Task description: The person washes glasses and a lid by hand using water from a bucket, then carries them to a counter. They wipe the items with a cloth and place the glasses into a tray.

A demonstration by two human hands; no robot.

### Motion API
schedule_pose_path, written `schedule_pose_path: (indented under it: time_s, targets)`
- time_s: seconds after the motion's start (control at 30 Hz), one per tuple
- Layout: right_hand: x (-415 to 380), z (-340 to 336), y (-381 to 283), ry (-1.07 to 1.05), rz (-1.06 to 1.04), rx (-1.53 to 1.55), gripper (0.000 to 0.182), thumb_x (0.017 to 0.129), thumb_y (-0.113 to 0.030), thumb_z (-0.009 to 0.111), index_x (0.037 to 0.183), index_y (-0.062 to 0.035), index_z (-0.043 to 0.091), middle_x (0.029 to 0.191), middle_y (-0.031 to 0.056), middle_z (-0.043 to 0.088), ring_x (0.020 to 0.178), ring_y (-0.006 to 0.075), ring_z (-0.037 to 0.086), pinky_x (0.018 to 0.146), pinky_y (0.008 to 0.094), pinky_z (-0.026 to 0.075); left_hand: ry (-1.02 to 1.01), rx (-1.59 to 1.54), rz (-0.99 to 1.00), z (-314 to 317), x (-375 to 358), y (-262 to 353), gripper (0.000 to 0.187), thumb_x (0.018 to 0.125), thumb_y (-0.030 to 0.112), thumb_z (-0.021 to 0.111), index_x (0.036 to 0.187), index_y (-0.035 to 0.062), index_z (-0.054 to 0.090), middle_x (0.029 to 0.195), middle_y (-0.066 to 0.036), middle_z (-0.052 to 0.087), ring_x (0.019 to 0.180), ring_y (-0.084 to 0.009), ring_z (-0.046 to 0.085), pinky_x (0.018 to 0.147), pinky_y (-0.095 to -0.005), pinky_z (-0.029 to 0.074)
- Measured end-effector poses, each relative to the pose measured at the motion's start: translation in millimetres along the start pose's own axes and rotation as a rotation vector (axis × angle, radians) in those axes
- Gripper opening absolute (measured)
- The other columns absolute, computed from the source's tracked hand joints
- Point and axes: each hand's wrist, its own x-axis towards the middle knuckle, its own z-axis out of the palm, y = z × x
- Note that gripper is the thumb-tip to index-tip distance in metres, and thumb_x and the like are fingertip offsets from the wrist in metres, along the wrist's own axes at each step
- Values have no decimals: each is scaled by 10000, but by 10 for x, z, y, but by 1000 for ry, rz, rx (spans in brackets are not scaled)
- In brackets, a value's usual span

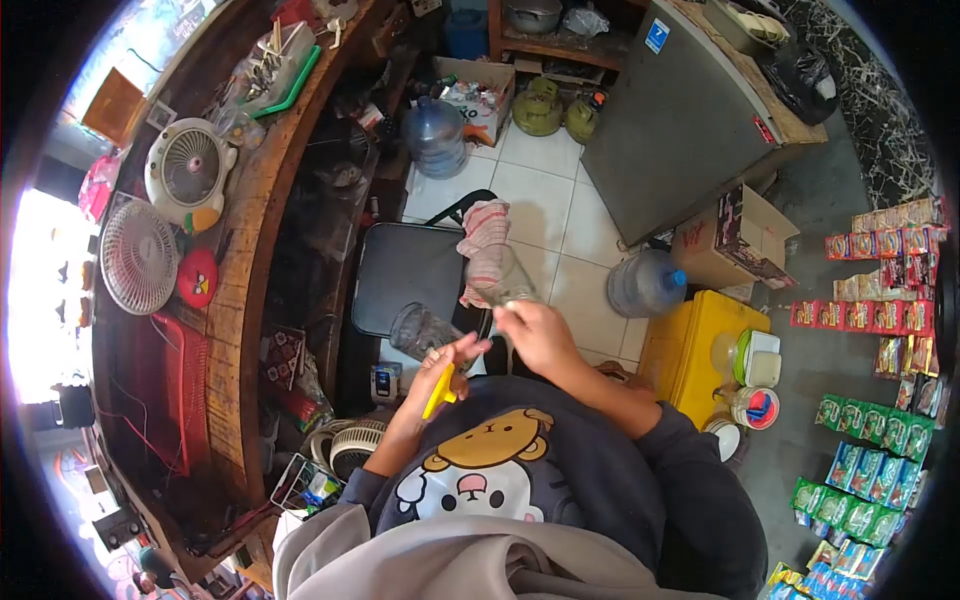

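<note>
My left hand [432, 385] is at the front of my shirt, with a small flat yellow piece [440, 391] held against its palm and its fingers pointing toward the other hand. Just right of it, my right hand [538, 335] has its fingers closed at the near end of a clear, see-through thing [514, 278], blurred and hard to make out. Behind that hangs a red-and-white striped cloth [486, 228] by the edge of a black chair seat [400, 275]. A clear ribbed container [418, 328] lies tilted beyond my left fingertips, partly hidden by them.
A wooden counter [235, 300] with fans runs along the left. Blue water jugs [435, 138], [645, 283] stand on the tiled floor. To the right are a yellow box [690, 345], a cardboard box [730, 235], a grey fridge [670, 120] and hanging sachets [860, 316].
</note>
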Motion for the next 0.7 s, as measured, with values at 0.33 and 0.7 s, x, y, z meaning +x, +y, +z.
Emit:
schedule_pose_path:
  time_s: [0.33,0.7]
  targets:
    - [603,385,-278,-43,-242,-47,215,763,-221,545,670,-29,569,704,153,514,691,322,525,610,400,411,165,-110,232,-48,283,117,464,881,305,408,1270,68,318,1155,-71,480,412,-71,405,413,-231,389]
    - [1391,114,-271,-854,-237,-10,274,740,-261,583,564,-51,605,425,69,514,420,170,544,450,309,429,471,-295,278,374,534,146,234,875,325,420,928,98,432,763,-28,483,410,-106,380,390,-232,340]
